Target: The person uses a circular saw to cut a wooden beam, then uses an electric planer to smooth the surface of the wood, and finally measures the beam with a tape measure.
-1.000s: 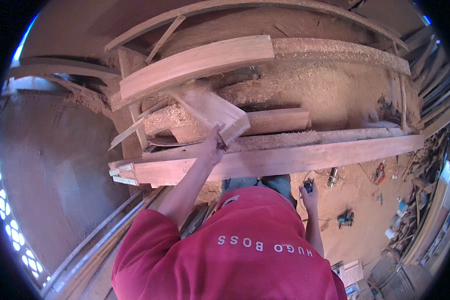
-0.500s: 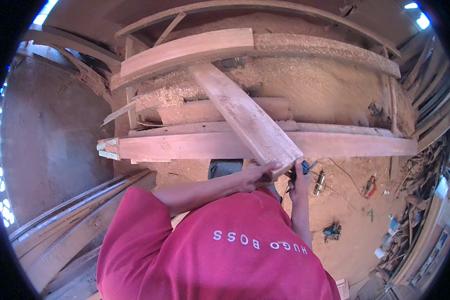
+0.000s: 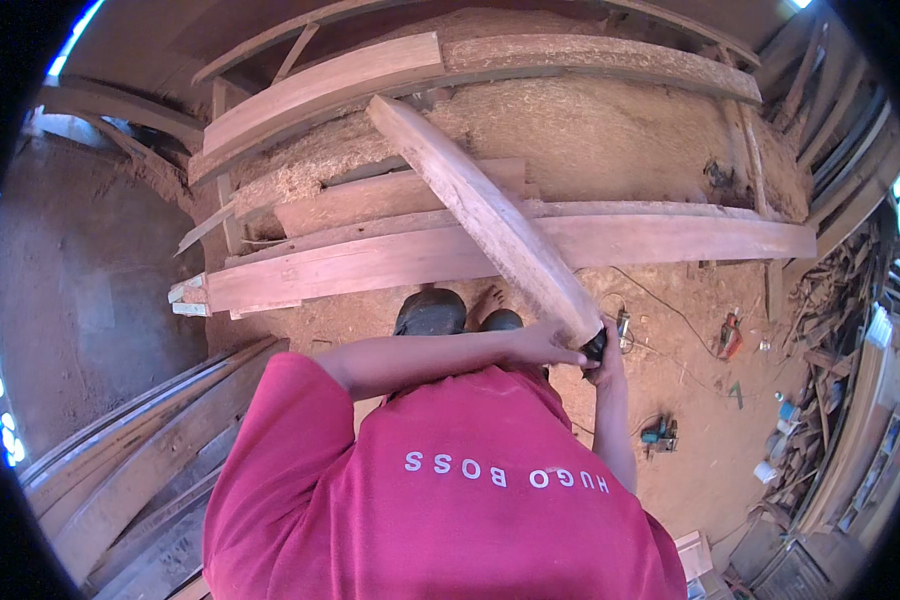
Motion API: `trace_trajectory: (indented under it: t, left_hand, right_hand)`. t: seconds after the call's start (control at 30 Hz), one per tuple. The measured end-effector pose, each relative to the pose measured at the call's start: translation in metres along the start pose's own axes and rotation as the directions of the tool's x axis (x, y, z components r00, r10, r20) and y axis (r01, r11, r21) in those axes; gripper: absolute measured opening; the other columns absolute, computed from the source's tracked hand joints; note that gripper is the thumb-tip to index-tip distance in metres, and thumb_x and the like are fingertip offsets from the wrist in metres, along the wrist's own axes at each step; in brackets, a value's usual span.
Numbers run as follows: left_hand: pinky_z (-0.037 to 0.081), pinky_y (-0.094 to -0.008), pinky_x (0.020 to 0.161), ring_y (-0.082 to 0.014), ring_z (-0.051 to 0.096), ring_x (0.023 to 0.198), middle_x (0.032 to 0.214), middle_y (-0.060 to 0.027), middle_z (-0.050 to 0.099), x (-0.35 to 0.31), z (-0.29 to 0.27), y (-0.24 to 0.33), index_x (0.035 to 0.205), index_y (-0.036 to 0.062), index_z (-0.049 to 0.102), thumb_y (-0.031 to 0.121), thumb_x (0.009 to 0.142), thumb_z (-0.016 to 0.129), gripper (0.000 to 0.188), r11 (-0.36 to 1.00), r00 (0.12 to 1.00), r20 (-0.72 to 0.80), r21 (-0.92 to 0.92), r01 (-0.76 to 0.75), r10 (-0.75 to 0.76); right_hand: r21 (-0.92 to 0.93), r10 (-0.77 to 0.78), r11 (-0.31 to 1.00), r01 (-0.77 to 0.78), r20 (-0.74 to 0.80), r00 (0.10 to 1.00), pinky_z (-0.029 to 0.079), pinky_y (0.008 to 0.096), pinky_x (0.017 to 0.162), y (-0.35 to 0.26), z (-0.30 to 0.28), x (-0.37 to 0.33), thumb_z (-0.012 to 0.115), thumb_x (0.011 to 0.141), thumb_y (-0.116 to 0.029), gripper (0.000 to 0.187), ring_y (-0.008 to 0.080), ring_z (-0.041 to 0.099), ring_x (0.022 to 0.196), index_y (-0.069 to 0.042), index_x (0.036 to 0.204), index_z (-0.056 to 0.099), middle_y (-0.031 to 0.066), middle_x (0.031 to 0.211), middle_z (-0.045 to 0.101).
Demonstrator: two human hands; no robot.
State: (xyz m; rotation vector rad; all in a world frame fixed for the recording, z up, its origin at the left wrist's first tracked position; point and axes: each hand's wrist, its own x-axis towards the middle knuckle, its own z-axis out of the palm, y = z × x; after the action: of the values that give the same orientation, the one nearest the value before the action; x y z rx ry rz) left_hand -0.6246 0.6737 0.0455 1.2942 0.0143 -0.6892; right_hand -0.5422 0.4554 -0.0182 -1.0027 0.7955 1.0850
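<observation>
A thick wooden plank [image 3: 480,205] slants from the far left toward me, crossing over a long beam and raised at my end. My left hand [image 3: 548,345] is closed around the left side of its near end, thumb toward the end face. Against the right side of that end presses my right hand [image 3: 607,350], its fingers partly hidden. Between the hands the end of the plank looks black; I cannot tell whether that is shadow or a separate dark thing. Under the plank runs the long planed beam [image 3: 370,262], roughly level from left to right.
Beyond lie another board [image 3: 320,90] and sawdust heaps [image 3: 610,130]. On the floor at right are a red power tool [image 3: 730,335], a blue-green power tool [image 3: 660,433] and cords. Stacked boards [image 3: 120,470] stand at lower left; scrap wood [image 3: 830,330] piles up at right.
The plank has rolled toward its edge, so a narrower face shows. My hands have shifted slightly right and remain at its near end. The whole view has shifted a little.
</observation>
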Motion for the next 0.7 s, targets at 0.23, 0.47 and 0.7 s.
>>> trace_trajectory:
  t: [0.23,0.47,0.7]
  left_hand:
    - [0.045,-0.0461,0.1,-0.0365,0.055,0.12,0.13,-0.0155,0.06,-0.059,-0.142,0.025,0.118,0.0084,0.066,0.028,0.086,0.063,0.038,0.503,0.69,-0.676,0.704,0.502,0.259]
    - [0.028,-0.05,0.116,-0.0309,0.04,0.135,0.133,-0.0105,0.051,-0.038,-0.255,-0.023,0.134,0.0096,0.048,0.019,0.073,0.074,0.067,-0.21,0.844,-0.255,0.897,0.389,0.472]
    - [0.039,-0.0454,0.106,-0.0298,0.052,0.119,0.121,-0.0084,0.058,-0.032,-0.23,0.002,0.126,0.0108,0.053,0.025,0.058,0.083,0.075,-0.122,0.973,-0.032,0.991,0.061,0.229]
  right_hand:
    - [-0.068,0.0,0.998,-0.002,-0.033,0.999,0.026,0.0159,0.028,-0.004,0.012,-0.013,0.063,0.083,-0.058,0.048,0.0146,0.06,0.053,-0.014,0.102,0.061,0.0053,0.08,0.063]
    - [-0.066,-0.063,0.996,0.055,-0.122,0.991,0.025,0.0158,0.029,-0.002,0.017,-0.02,0.063,0.084,-0.059,0.048,0.0151,0.06,0.053,-0.014,0.099,0.06,0.005,0.081,0.064]
    - [-0.086,-0.117,0.991,0.103,-0.19,0.975,0.022,0.0167,0.028,-0.001,-0.042,-0.034,0.051,0.09,-0.064,0.047,0.0076,0.042,0.038,-0.02,0.101,0.062,-0.0011,0.07,0.06]
